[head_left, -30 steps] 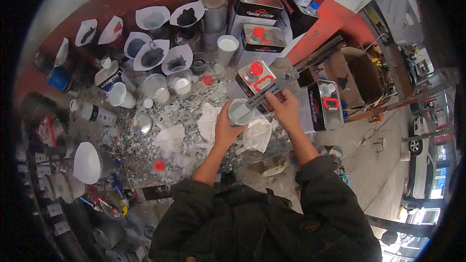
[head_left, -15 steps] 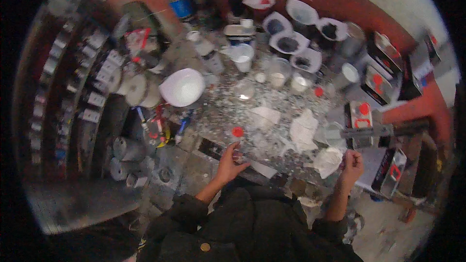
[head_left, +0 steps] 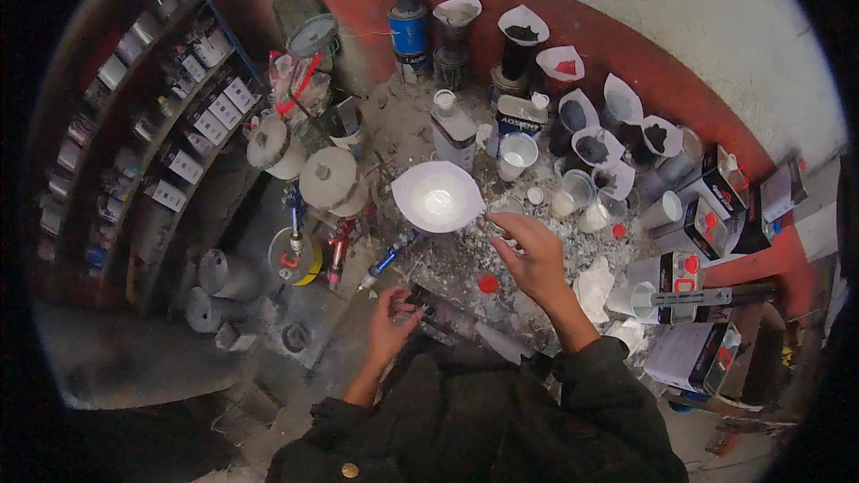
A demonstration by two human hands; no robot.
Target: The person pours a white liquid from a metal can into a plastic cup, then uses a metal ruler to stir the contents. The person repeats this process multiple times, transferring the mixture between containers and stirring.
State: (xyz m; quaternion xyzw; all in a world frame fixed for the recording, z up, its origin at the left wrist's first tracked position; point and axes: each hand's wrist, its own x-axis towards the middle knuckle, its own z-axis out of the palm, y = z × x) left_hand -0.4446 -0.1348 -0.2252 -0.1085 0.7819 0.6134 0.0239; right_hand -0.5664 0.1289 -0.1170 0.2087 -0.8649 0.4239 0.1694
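A white paper paint strainer [head_left: 410, 186] with something pale and shiny in its middle stands at the centre of the bench; what holds it up is hidden beneath. Just right of its rim is my right hand [head_left: 537, 259], thumb and forefinger apart and pointing left, nothing visible between them. A clear round lid [head_left: 506, 205] lies behind those fingertips. Lower down, my left hand [head_left: 386, 326] has its fingers loosely bent and apart, close to a dark flat strip [head_left: 437, 311] at the bench's near edge. Beyond it lies a blue-handled spray gun [head_left: 385, 265].
Several cups topped with paper strainers [head_left: 598, 145] crowd the back right. Metal cans [head_left: 693, 228] with red caps line the right side. A red cap [head_left: 488, 283] and crumpled white paper [head_left: 592, 291] lie on the splattered bench. Shelves of tins [head_left: 183, 165] stand left.
My right hand has moved left from beside the crumpled paper to the strainer. My left hand has shifted a little left. The whole view has also shifted.
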